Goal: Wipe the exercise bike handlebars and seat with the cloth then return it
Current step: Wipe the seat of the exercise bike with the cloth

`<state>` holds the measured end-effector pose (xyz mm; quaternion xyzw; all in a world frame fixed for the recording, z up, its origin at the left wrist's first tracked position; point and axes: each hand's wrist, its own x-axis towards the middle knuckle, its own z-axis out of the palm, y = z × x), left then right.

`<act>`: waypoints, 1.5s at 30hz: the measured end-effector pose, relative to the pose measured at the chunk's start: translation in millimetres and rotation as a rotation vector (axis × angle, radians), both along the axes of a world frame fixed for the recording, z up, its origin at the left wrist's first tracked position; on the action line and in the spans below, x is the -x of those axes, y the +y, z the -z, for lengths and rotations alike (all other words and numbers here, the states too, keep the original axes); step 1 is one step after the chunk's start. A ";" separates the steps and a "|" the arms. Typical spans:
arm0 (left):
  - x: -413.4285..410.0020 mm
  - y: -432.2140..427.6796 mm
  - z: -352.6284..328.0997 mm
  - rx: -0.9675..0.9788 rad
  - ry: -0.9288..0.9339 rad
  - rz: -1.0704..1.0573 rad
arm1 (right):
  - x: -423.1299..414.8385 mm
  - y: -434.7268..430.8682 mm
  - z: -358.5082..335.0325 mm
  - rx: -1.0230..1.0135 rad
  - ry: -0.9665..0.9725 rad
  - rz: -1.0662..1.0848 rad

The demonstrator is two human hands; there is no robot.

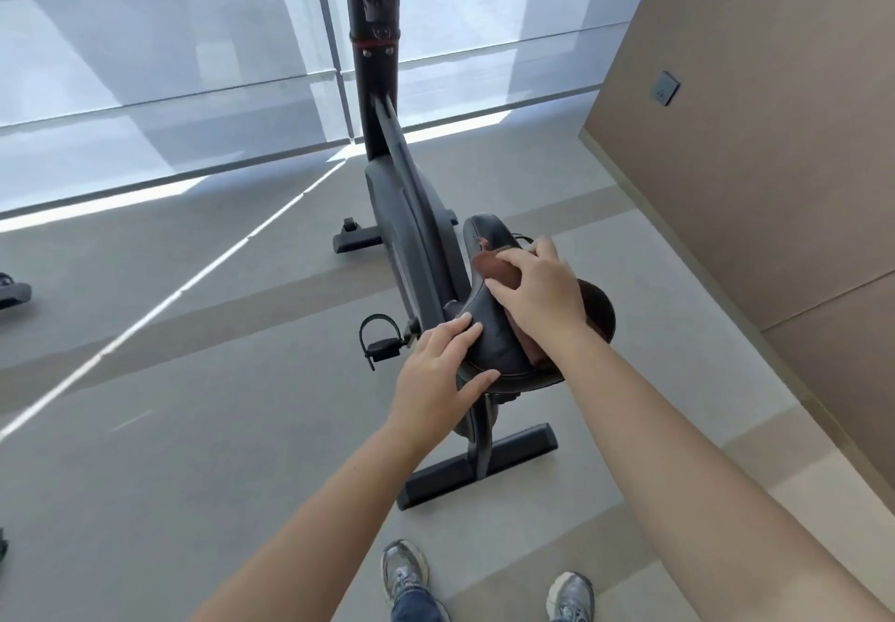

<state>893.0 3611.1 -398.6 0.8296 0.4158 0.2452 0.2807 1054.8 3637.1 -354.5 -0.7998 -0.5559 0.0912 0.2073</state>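
1. The right hand [537, 292] is laid flat, fingers spread, on a brown cloth [489, 267].
2. The cloth is pressed onto the black seat [491, 335] and draped across its middle.
3. The seat's left rear edge is touched by the left hand [433, 374], fingers fairly straight, thumb against the rim.
4. The exercise bike [404, 219] is stood on a grey floor [193, 427].
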 end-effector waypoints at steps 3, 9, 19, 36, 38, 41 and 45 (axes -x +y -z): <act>2.4 1.6 -2.1 -0.022 -0.011 0.010 | 6.3 -2.3 -0.4 0.000 -0.032 -0.018; 32.5 1.7 -3.2 -0.108 0.012 0.074 | 33.6 -66.3 6.3 -0.120 -0.035 -0.045; 54.7 0.3 -4.9 -0.143 0.035 0.026 | 41.9 -11.1 -3.4 0.073 -0.246 -0.212; 62.3 -4.1 -13.6 -0.104 0.028 -0.015 | 62.3 -72.3 5.4 -0.036 -0.353 -0.348; 57.1 -2.6 -15.0 -0.099 0.036 0.014 | 50.7 -84.2 6.5 -0.088 -0.322 -0.344; 47.4 2.6 -17.2 -0.103 0.056 0.051 | 33.3 -76.0 5.7 -0.129 -0.207 -0.191; 28.3 13.9 -18.5 -0.094 0.127 0.147 | -2.5 -23.9 -1.9 -0.039 -0.008 0.145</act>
